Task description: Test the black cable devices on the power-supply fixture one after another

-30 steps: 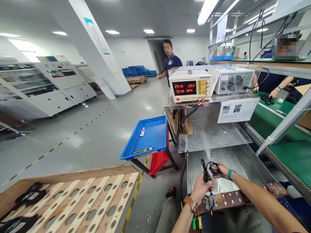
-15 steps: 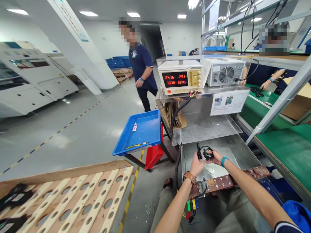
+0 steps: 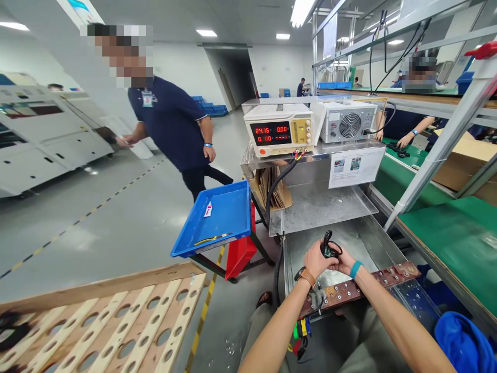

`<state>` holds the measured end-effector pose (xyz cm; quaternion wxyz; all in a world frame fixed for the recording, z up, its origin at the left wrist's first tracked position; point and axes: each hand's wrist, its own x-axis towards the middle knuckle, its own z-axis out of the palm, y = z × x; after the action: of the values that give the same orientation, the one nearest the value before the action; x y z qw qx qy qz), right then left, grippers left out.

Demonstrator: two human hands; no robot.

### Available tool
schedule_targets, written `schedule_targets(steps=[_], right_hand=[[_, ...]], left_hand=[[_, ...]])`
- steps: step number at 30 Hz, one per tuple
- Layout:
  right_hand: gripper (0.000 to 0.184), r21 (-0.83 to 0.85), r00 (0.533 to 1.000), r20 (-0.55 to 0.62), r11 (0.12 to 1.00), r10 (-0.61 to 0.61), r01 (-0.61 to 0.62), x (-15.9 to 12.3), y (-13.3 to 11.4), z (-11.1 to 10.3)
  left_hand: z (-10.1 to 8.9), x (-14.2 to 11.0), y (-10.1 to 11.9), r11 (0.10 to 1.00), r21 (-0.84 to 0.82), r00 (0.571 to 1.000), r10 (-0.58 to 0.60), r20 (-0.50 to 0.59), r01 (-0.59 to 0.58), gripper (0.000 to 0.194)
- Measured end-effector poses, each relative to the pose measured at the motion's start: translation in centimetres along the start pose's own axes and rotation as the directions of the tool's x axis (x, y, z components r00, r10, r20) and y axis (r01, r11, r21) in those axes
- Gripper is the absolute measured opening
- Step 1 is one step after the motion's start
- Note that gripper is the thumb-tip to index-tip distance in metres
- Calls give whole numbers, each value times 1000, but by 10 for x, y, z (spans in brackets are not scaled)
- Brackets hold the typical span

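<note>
Both my hands meet over a steel trough [image 3: 373, 243] and grip one small black cable bundle [image 3: 328, 245]. My left hand [image 3: 316, 260], with a brown watch strap on its wrist, closes on the bundle from the left. My right hand [image 3: 344, 261], with a teal wristband, closes on it from the right. Just below my hands a brown copper bar with round contacts [image 3: 365, 288] crosses the trough. Coloured clips [image 3: 301, 330] hang at the bar's left end.
A power supply with red digits [image 3: 278, 130] and a fan-fronted unit [image 3: 347, 122] sit on the shelf above. A blue tray [image 3: 217, 217] stands left, a wooden slotted rack [image 3: 116, 321] at lower left. A person in a dark shirt [image 3: 171, 124] walks close by. Green conveyor [image 3: 454, 238] runs right.
My hands have come closer together around the cable bundle. The supply's right-hand digits have dropped to zero. The person in the dark shirt has walked nearer, and my view has swung left.
</note>
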<state>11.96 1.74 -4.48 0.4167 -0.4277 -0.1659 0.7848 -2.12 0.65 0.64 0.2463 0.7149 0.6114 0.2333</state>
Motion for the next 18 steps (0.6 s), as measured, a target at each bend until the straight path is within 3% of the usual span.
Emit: schedule_targets(steps=[6, 10, 14, 18], right_hand=[[44, 63, 990, -56, 989, -131, 135, -1, 12, 11], [61, 33, 987, -129, 994, -99, 104, -2, 5, 21], [64, -84, 969, -228, 994, -90, 73, 2, -10, 29], [66, -124, 963, -248, 989, -109, 80, 1, -16, 33]], left_hand=[[6, -2, 14, 994, 60, 994, -90, -64, 94, 49], [2, 5, 14, 997, 34, 995, -59, -83, 62, 35], [-7, 13, 16, 997, -39, 991, -64, -113, 60, 37], [-14, 18, 17, 993, -97, 988, -78, -131, 65, 37]])
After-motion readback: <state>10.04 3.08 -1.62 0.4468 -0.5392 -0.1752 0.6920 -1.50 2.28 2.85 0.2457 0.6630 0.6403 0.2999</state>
